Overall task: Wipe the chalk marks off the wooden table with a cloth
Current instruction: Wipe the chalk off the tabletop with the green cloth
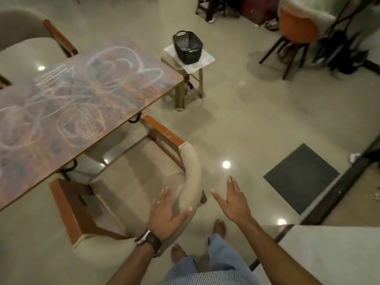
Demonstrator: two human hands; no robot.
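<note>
Both your hands empty, fingers spread: left hand (164, 212) over chair back (190, 175), right hand (233, 199) in air. Chalk marks (82, 95) cover table (33, 173); no cloth visible — risk: hunting wrong spot, maybe check basket (187, 47)

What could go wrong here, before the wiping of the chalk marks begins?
1. Neither the left hand nor the right hand holds a cloth, and none is in view, so wiping may be delayed.
2. The chair stands between the person and the wooden table; bare feet could hit its legs.
</note>
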